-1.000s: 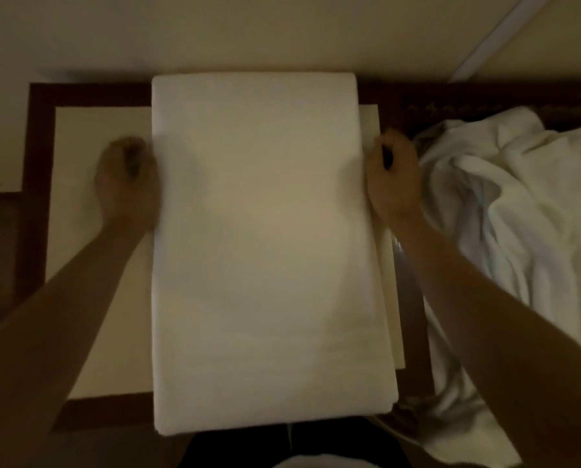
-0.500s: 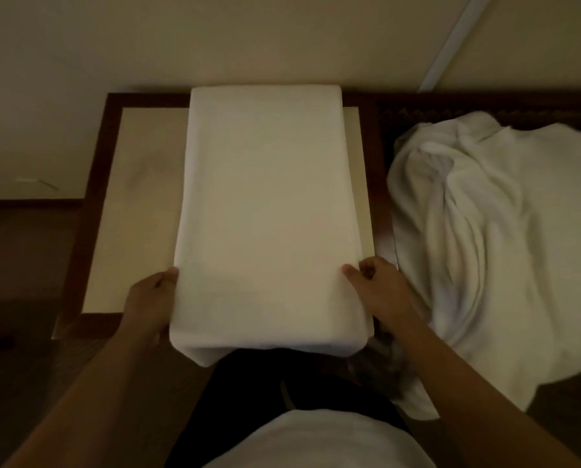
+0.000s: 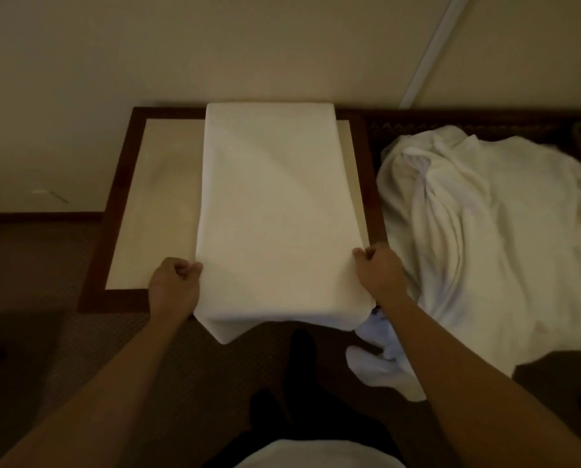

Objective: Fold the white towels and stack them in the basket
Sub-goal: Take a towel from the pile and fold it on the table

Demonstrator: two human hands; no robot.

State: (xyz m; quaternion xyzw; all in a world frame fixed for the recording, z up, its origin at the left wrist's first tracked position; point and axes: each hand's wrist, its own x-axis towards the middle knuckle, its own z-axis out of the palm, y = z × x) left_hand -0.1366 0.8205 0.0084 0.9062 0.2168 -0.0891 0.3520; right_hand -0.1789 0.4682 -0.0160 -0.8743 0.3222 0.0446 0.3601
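Towel: a long white towel (image 3: 275, 211) lies flat down the middle of the table (image 3: 154, 211), already folded into a neat strip, its far end up against the wall (image 3: 214, 49).
Near end: it runs over the table's front edge and hangs down, one corner drooping to a point on the left.
Left hand: the left hand (image 3: 174, 288) is curled in a fist on the towel's left edge, close to the front of the table, thumb and fingers pinching the cloth.
Right hand: the right hand (image 3: 380, 271) mirrors it on the right edge, knuckles up, fingers tucked round the fabric, holding tight.
Spacing: both hands are well apart, one on each side of the strip, roughly level with each other.
Table: pale top with a dark wooden frame; bare surface shows to the left of the towel and a thin sliver to its right.
Pile: a rumpled heap of white towels (image 3: 484, 238) sits just to the right of the table, spilling down toward the floor beside the right forearm.
Basket: a dark woven shape shows along the back behind the heap; in this dim light it may be the basket (image 3: 451, 125), hard to say.
Person: bare forearms reach in from below, dark trousers (image 3: 302, 393) and a white top (image 3: 316, 456) at the bottom of view.
Floor: dark carpet (image 3: 29, 332) to the left of the table.
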